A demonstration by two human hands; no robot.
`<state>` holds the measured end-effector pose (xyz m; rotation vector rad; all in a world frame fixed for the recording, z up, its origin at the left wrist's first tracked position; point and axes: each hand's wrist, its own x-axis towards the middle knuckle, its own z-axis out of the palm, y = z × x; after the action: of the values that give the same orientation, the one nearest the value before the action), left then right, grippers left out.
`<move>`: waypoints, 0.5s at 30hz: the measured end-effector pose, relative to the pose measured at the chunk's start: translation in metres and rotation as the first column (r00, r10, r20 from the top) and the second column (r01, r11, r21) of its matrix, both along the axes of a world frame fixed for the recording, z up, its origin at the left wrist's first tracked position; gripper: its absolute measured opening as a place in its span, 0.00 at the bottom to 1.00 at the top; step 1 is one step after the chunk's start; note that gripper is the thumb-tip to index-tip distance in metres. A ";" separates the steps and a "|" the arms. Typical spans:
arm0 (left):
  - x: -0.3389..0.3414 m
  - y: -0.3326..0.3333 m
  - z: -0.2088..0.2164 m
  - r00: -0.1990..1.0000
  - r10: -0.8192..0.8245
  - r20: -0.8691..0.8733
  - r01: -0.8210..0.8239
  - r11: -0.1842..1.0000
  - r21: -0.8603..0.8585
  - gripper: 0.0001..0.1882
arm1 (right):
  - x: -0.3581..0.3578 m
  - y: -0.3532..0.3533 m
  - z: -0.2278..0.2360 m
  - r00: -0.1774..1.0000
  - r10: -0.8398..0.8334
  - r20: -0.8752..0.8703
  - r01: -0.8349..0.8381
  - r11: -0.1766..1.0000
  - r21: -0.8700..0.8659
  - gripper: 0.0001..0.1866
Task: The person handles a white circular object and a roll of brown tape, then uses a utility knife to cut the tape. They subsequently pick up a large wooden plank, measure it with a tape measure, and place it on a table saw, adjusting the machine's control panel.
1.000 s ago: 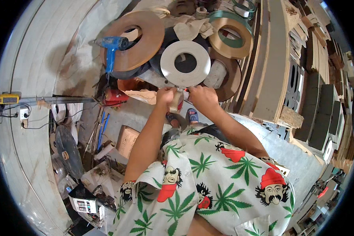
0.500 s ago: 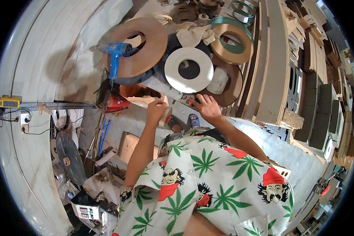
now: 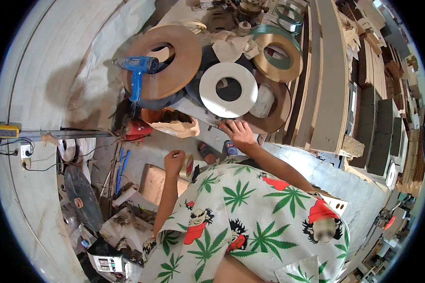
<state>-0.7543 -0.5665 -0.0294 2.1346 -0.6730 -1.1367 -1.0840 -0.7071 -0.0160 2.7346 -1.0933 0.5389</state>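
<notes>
Tape roll (image 3: 188,166) clamped in raised left hand (image 3: 174,162); right hand (image 3: 239,133), fingers spread, flat beside white reel (image 3: 228,89).

white roll (image 3: 228,89) — matt, smooth | tape roll (image 3: 188,166) — glossy plastic

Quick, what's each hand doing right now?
Left hand: closed around a small tape roll.
Right hand: open, fingers resting at the edge of the pile by the white roll.

Left hand (image 3: 174,162) grips a tape roll (image 3: 187,166); right hand (image 3: 239,133) touches the white reel (image 3: 228,89)
</notes>
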 end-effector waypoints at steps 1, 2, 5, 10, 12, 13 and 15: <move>-0.002 0.001 0.001 0.998 0.044 -0.048 -0.045 0.999 -0.009 0.19 | 0.006 -0.001 0.008 1.000 -0.007 0.006 0.007 1.000 -0.011 0.27; -0.004 0.001 0.000 0.999 0.026 -0.044 -0.026 1.000 -0.008 0.18 | 0.009 -0.002 0.014 1.000 -0.013 0.011 0.013 1.000 -0.022 0.26; -0.009 -0.001 -0.002 0.999 0.008 -0.053 -0.008 1.000 -0.009 0.17 | 0.012 -0.001 0.009 0.992 -0.071 0.102 0.070 0.997 0.011 0.24; -0.011 0.000 0.000 0.997 -0.002 -0.083 -0.004 0.998 -0.066 0.18 | 0.000 0.000 0.008 0.984 -0.061 0.165 0.053 0.997 0.049 0.30; -0.009 -0.002 -0.004 0.998 0.009 -0.068 -0.015 0.997 -0.077 0.18 | 0.004 -0.005 0.016 0.970 -0.132 0.206 0.110 0.987 0.116 0.34; -0.008 -0.001 -0.005 0.998 0.013 -0.059 -0.017 0.997 -0.079 0.17 | 0.011 -0.013 0.029 0.960 -0.183 0.214 0.146 0.974 0.175 0.36; -0.009 -0.003 -0.001 0.999 0.023 -0.037 -0.027 0.995 -0.099 0.17 | 0.020 -0.033 0.046 0.946 -0.258 0.198 0.173 0.915 0.364 0.43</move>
<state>-0.7631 -0.5692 -0.0302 2.0284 -0.6711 -1.1027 -1.0642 -0.7399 0.0304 2.8258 -1.6743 0.7232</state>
